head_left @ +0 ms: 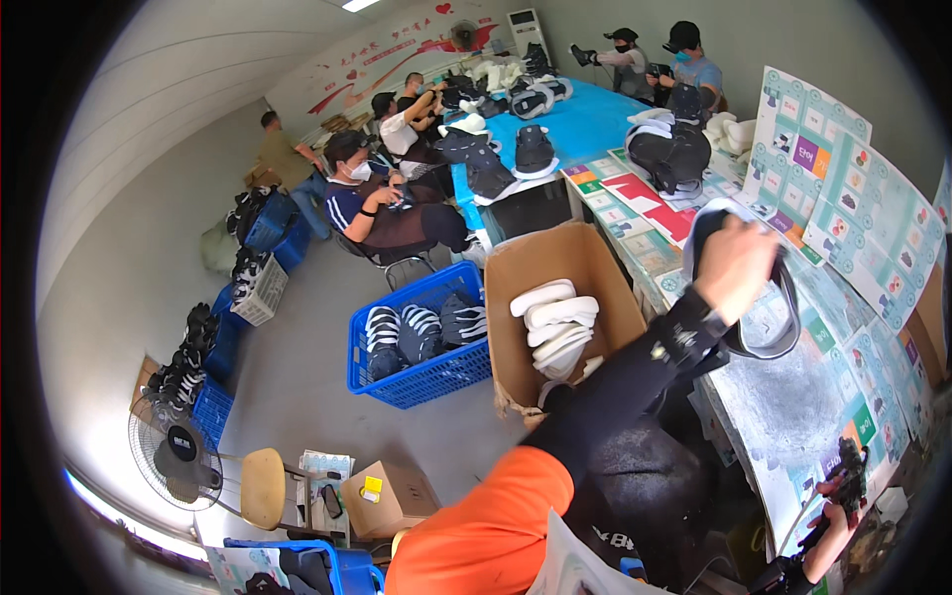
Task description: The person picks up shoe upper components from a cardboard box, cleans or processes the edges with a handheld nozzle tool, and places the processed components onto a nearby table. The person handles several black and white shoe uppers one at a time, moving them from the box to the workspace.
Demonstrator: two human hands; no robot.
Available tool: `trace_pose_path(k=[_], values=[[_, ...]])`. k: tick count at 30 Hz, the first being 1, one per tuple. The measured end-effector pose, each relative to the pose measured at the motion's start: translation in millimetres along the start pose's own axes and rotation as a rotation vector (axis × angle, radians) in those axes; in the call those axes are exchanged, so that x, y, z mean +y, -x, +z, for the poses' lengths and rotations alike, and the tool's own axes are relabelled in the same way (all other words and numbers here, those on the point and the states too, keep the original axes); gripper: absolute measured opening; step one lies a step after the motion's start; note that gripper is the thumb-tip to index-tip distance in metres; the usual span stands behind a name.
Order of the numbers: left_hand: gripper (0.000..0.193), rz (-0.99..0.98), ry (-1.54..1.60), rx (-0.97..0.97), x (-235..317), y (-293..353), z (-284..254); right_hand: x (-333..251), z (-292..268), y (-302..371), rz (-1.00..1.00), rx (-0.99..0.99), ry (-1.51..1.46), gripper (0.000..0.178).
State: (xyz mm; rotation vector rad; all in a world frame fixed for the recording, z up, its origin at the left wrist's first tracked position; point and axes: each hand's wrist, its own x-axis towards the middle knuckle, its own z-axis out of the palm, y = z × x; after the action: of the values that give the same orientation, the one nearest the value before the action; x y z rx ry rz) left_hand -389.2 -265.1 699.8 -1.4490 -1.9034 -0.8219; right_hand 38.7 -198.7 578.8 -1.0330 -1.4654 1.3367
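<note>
My left hand (734,263), its arm in an orange sleeve with a black cover, reaches over the worktable on the right. Its fingers are closed around a dark shoe (788,312) with a light grey edge, and the hand hides part of it. Low at the right edge, my right hand (831,543) is closed on a dark, ragged-looking item (849,476) whose kind is unclear. Dark shoes (669,159) stand beyond my left hand, beside a red-and-white sheet (650,206). Printed sheets cover the worktable (783,412).
Left of the worktable are a cardboard box (506,283) of white shoe-shaped pieces (555,322) and a blue basket (416,392) of dark striped shoes. People sit around a blue table (585,114) behind. A fan (178,446), chair (263,486) and closed carton (389,501) stand lower left.
</note>
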Motion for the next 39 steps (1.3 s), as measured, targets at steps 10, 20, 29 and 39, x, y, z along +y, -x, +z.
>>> trace_pose_path(k=[10, 20, 29, 39], values=[[0.021, 0.65, 0.185, -0.754, 59.8, -53.4, 128.9, -25.2, 51.3, -9.1, 0.128, -0.04, 0.477, 0.045], [0.028, 0.505, 0.028, -0.749, 126.0, -55.1, 165.7, -43.0, 73.5, -31.9, -0.061, -0.168, 0.492, 0.028], [0.029, 0.469, -0.009, -0.776, 126.8, -54.3, 160.7, -23.7, 106.0, -50.3, -0.148, -0.086, 0.55, 0.023], [0.027, 0.506, 0.029, -0.67, 115.7, -49.9, 172.7, -31.5, 105.9, -48.9, -0.162, -0.036, 0.562, 0.021]])
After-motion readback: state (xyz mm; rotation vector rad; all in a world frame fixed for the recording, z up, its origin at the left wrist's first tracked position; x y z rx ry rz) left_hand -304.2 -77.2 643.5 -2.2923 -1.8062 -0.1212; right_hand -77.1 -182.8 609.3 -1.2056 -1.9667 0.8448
